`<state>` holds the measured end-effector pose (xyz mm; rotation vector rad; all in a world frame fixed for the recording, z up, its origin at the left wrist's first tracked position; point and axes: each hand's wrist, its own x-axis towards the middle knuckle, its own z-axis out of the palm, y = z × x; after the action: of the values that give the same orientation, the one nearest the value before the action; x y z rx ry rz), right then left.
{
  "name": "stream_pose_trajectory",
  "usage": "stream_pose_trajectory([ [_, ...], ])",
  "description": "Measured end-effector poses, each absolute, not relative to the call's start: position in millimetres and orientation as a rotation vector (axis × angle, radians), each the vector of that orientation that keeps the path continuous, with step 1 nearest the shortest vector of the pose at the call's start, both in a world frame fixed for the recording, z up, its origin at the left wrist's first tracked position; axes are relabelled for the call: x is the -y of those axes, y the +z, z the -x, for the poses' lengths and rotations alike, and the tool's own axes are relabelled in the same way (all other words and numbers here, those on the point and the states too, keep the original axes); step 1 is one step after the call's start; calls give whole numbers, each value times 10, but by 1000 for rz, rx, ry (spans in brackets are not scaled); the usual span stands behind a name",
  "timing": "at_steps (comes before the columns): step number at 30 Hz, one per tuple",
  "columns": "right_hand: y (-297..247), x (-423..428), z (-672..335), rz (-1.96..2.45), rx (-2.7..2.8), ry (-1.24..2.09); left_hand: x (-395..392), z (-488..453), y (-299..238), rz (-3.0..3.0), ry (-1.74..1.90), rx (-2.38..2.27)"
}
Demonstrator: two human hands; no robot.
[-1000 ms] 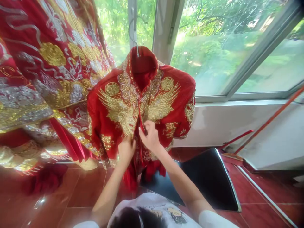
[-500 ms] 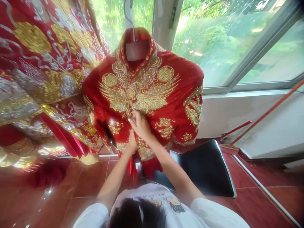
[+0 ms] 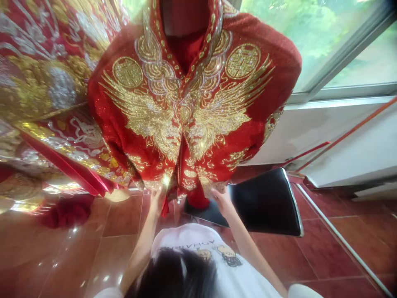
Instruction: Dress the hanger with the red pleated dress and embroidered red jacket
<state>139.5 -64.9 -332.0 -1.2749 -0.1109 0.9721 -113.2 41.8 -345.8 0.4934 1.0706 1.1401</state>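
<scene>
A red jacket with gold embroidery, a stand collar and winged motifs hangs in front of me. Its front is joined at the chest and parts below, showing red cloth inside. At the lower left hem, my left hand is closed on the jacket's edge. My right hand pinches the hem on the other side of the opening. Both hands pull the fabric toward me and apart. The fingertips are partly hidden by the cloth.
Left of the jacket hang other red garments with gold and silver embroidery. A black chair seat stands at the right, over red floor tiles. Behind are a window and a red pole leaning by the wall.
Both hands have moved from the middle of the jacket's front down to its hem and spread apart. The jacket now appears larger and nearer, its lower front parted.
</scene>
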Motion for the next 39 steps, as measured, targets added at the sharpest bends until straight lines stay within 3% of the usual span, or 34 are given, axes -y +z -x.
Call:
stream_pose_trajectory([
  [14, -2987, 563, -559, 1137, 244, 1078, -45, 696, -3156, -513, 968, -874],
  [39, -2698, 573, -400, 993, 158, 1112, 106, 540, -3014, -551, 947, -877],
])
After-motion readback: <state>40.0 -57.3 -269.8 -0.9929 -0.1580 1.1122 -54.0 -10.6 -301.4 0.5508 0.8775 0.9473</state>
